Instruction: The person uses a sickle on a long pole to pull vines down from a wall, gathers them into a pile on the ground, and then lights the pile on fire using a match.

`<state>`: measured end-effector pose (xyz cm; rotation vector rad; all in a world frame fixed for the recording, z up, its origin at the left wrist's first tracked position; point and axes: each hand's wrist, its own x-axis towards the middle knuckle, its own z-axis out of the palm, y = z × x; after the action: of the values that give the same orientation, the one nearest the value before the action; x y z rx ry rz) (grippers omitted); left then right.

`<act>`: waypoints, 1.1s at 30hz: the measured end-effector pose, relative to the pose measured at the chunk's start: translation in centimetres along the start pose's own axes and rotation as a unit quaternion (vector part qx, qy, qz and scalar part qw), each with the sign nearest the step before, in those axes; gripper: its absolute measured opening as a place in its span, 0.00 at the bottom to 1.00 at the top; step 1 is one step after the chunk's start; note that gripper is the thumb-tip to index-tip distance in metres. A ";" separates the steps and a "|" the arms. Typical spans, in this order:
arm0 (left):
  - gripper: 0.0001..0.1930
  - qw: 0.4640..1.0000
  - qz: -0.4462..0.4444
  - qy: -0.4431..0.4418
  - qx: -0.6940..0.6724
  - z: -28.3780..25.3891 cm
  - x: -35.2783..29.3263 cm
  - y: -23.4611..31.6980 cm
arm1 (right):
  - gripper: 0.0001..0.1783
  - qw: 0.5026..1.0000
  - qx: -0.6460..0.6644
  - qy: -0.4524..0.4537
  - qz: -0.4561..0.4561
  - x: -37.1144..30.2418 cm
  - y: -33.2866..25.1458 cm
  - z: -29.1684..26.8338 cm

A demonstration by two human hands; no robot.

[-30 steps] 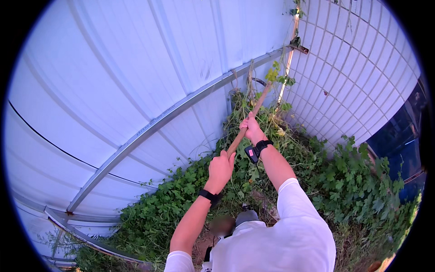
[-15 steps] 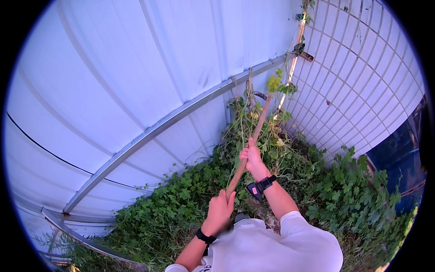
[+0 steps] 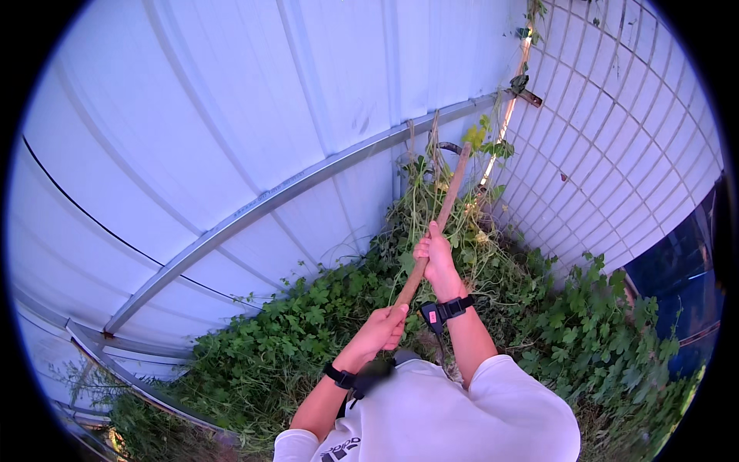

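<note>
A long-handled sickle [image 3: 455,185] slants up and away in front of me, its wooden shaft reaching into a tangle of vines [image 3: 431,196]. Its dark curved blade [image 3: 449,146] shows beside the shaft's far end, among the stems at the metal wall; part of it is hidden. My right hand [image 3: 436,252] is closed around the middle of the shaft. Lower down, near the butt end, my left hand [image 3: 382,329] grips the same shaft with its fingers wrapped round. Both wrists carry black straps.
A white metal wall [image 3: 308,115] with a steel rail [image 3: 269,202] runs along the left and front. At right stands a white-tiled wall [image 3: 616,131], with a dark blue object [image 3: 681,285] beside it. Leafy green plants [image 3: 308,331] cover the ground along both walls.
Both hands have shifted a little forward and up with the sickle, the left more than the right. The view has turned slightly. My grip on the shaft stays closed.
</note>
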<state>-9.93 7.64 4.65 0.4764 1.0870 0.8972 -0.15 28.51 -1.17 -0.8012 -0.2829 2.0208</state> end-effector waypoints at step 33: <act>0.17 0.996 -0.075 0.013 0.053 -4.4 -19.0 -14.8 | 0.22 0.994 0.008 0.102 0.041 -20.2 16.1 -6.6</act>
<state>-11.62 -16.70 2.60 0.4649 1.1826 0.7181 0.64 2.19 -5.38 -1.0143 -0.1176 1.9959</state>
